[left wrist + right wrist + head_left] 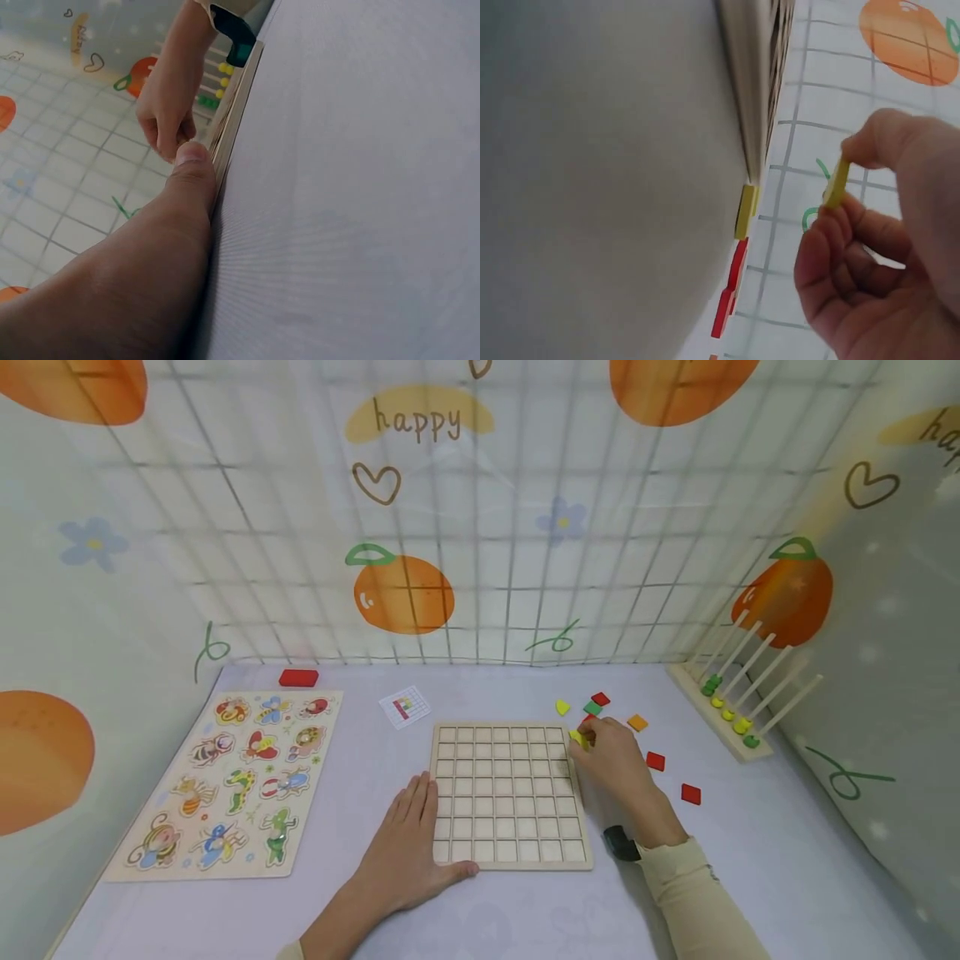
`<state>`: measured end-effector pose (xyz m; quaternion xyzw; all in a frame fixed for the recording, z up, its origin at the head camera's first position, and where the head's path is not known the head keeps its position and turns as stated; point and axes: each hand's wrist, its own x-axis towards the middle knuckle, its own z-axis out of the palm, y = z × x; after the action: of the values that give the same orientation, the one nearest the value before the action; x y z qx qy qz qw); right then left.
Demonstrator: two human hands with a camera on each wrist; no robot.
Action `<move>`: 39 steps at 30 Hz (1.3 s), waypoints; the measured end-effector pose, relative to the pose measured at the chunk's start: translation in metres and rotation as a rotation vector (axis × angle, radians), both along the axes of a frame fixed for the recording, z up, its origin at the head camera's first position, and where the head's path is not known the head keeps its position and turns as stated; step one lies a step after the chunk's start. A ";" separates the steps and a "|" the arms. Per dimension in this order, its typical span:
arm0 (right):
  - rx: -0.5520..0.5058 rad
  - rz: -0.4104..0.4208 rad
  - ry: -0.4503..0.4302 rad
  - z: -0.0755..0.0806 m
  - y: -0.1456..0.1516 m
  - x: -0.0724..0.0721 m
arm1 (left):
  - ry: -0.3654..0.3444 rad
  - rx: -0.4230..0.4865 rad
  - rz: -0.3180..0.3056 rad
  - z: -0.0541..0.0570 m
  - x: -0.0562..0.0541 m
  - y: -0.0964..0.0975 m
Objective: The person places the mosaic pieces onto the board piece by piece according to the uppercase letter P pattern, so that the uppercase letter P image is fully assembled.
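Note:
A wooden grid board (510, 787) with square cells lies flat on the table. My left hand (405, 839) rests along its left side with straight fingers, its thumb spread along the front edge. Over by the board's far right corner, my right hand (615, 766) pinches a thin yellow tile (837, 184) between thumb and fingertips, raised off the table. Around that hand lie loose tiles: a yellow one (562, 707), a green one (592, 707) and several red ones, such as the red tile (656, 762) beside the wrist.
A small card with a coloured grid pattern (405, 707) lies behind the board. At left is an insect puzzle board (247, 743), with a red block (298, 678) behind it. A peg stand with beads (731, 727) stands at right. An orange tile (637, 722) lies nearby.

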<state>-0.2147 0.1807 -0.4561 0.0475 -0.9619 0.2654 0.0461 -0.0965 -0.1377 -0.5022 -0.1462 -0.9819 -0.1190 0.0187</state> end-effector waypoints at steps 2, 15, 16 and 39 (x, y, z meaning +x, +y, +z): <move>-0.013 0.031 0.016 0.001 -0.004 -0.001 | -0.004 0.000 -0.001 0.000 0.000 0.000; -0.004 0.250 0.001 0.007 -0.033 -0.005 | -0.011 0.001 -0.003 0.001 0.001 -0.001; 0.001 0.265 0.008 0.008 -0.035 -0.006 | -0.011 0.001 -0.004 0.001 0.001 -0.001; 0.071 0.432 -0.047 0.009 -0.061 -0.013 | -0.005 -0.009 0.004 0.000 0.001 0.001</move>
<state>-0.2278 0.1201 -0.4474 0.2476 -0.9390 0.2361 -0.0362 -0.0956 -0.1372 -0.5019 -0.1443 -0.9827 -0.1150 0.0159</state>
